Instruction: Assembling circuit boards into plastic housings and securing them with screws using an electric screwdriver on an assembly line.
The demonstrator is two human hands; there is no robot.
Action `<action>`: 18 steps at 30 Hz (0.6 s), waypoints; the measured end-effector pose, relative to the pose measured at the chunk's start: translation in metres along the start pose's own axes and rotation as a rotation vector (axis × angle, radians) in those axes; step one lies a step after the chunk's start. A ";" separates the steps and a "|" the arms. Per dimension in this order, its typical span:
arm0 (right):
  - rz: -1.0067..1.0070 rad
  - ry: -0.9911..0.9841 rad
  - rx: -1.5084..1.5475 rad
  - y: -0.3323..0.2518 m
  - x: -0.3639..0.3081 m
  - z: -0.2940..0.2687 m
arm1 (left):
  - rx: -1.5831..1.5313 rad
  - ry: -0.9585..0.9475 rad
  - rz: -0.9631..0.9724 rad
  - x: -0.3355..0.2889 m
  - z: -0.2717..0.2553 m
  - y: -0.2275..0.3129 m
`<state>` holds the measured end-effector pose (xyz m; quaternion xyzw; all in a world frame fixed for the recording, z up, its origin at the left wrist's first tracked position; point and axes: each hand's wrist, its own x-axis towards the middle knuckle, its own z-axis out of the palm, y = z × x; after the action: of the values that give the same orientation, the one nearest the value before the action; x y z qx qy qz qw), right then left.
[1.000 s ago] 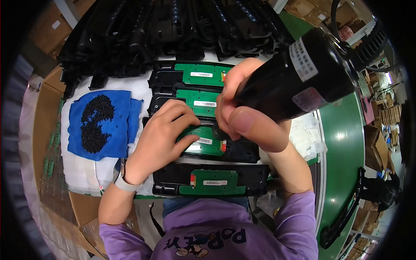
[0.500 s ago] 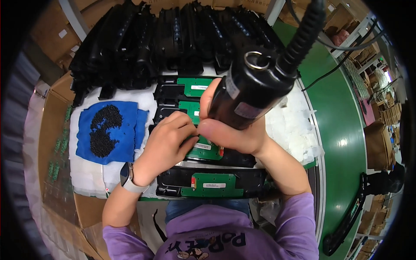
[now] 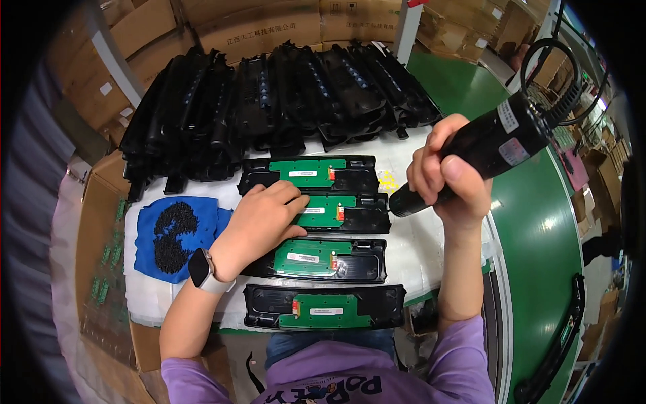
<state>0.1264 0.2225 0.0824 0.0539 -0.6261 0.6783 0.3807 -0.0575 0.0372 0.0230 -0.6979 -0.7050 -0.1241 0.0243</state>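
Note:
My right hand is wrapped round a black electric screwdriver. Its narrow end points down and left, beside the right end of a black plastic panel that carries a green circuit board. My left hand lies over the left part of this panel, fingers apart and thumb by the near edge; what is under the palm is hidden. Similar panels with boards lie in a column: one beyond, one nearer and one at the front edge.
A blue cloth with piles of small black screws lies left of the panels. Many black plastic housings are stacked at the back. To the right runs a green surface bearing a long black part. Cardboard boxes stand behind.
My right hand has carried the screwdriver from above the middle panels out to their right, tilting it sideways. My left hand stays near the panels' left side. The whole view has shifted.

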 end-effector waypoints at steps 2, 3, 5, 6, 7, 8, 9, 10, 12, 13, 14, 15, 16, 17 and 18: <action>-0.005 0.068 -0.021 -0.002 0.000 -0.008 | 0.014 -0.055 0.003 0.009 -0.003 0.000; -0.012 0.081 -0.028 -0.004 0.000 -0.011 | 0.025 -0.102 -0.003 0.013 -0.005 0.000; -0.018 0.101 -0.022 -0.006 0.002 -0.014 | 0.046 -0.134 0.021 0.019 -0.012 0.001; -0.019 0.112 -0.023 -0.007 0.002 -0.017 | 0.060 -0.159 0.040 0.021 -0.014 0.000; -0.028 0.109 -0.003 -0.006 0.002 -0.019 | 0.103 -0.125 0.085 0.021 -0.010 -0.004; -0.033 0.116 0.000 -0.007 0.002 -0.020 | 0.109 -0.130 0.091 0.023 -0.010 -0.006; -0.045 0.120 0.003 -0.009 0.002 -0.021 | 0.071 -0.116 0.107 0.026 -0.011 -0.008; -0.055 0.126 0.006 -0.010 0.001 -0.021 | 0.031 -0.105 0.124 0.028 -0.011 -0.011; -0.055 0.144 0.032 -0.011 -0.002 -0.024 | -0.051 -0.087 0.112 0.032 -0.014 -0.018; -0.055 0.150 0.056 -0.013 -0.002 -0.025 | -0.134 -0.059 0.091 0.036 -0.015 -0.021; -0.058 0.153 0.058 -0.014 -0.003 -0.025 | -0.248 0.035 0.097 0.039 -0.011 -0.026; -0.057 0.163 0.063 -0.014 -0.004 -0.025 | -0.213 0.093 0.093 0.042 -0.007 -0.031; -0.057 0.174 0.066 -0.014 -0.004 -0.025 | -0.179 0.152 0.092 0.047 -0.005 -0.035; -0.058 0.177 0.065 -0.014 -0.003 -0.026 | -0.164 0.251 0.071 0.052 -0.005 -0.034; -0.058 0.180 0.063 -0.012 -0.003 -0.026 | -0.098 0.314 0.091 0.056 -0.004 -0.039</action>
<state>0.1458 0.2438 0.0847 0.0227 -0.5659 0.6886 0.4529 -0.0981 0.0915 0.0326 -0.7013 -0.6534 -0.2647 0.1056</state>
